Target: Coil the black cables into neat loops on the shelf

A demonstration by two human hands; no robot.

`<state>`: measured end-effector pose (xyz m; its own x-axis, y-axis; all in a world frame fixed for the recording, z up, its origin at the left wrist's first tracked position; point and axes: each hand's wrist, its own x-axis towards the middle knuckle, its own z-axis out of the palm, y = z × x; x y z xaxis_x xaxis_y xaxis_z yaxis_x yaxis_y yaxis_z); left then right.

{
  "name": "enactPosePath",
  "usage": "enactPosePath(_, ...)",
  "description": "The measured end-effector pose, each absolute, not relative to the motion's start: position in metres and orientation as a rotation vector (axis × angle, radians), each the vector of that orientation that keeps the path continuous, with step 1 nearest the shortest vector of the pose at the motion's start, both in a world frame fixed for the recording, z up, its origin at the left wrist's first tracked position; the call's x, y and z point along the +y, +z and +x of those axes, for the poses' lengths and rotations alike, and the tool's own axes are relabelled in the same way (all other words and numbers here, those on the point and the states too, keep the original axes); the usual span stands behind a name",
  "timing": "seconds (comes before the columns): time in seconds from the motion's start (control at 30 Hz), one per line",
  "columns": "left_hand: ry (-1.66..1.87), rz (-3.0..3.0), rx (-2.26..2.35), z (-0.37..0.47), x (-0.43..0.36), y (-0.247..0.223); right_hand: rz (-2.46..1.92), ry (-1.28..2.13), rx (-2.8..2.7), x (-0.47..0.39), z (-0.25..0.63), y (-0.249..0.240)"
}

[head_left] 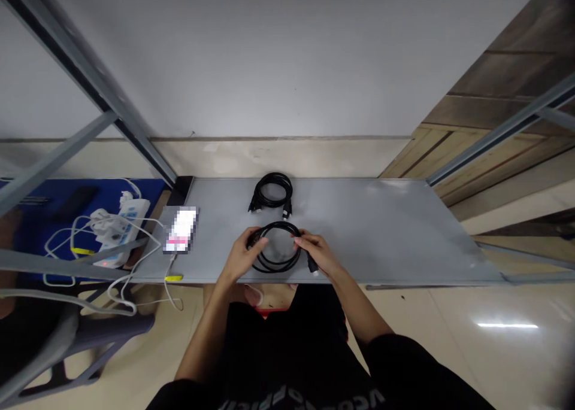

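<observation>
A coiled black cable [275, 270] lies near the front edge of the grey shelf, between my two hands. My left hand [245, 253] grips the left side of the coil, thumb on top. On the coil's right side, my right hand [318, 251] pinches the loop with thumb and fingers. One thick plug [312, 264] of this cable hangs just below my right fingers, pointing towards the front edge. Farther back rests a second coiled black cable [272, 177], touched by neither hand, with its two plugs facing me.
The grey shelf [381, 236] sits inside a metal frame [135, 137] against a wall. At its left end lies a phone with a blurred screen [182, 227] on a white cord. A white power strip [128, 224] with tangled cords lies on a blue surface beyond. A stool [112, 332] stands below left.
</observation>
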<state>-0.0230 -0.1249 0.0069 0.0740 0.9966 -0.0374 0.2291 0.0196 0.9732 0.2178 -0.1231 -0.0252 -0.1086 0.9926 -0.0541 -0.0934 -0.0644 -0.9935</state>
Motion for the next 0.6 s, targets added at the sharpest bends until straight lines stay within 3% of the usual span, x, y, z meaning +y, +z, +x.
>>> enactPosePath(0.2, 0.880, 1.482, 1.614, -0.008, -0.121, 0.005, -1.133, 1.373, -1.208, -0.125, 0.210, -0.032)
enactPosePath(0.43, 0.932, 1.330, 1.626, -0.010, -0.113, 0.006, -0.855, 1.555, -0.866, -0.123, 0.208, -0.037)
enactPosePath(0.6, 1.022, 1.118, 1.511, -0.007, -0.115, 0.003, -0.998, 1.452, -0.717, -0.128, 0.182, -0.041)
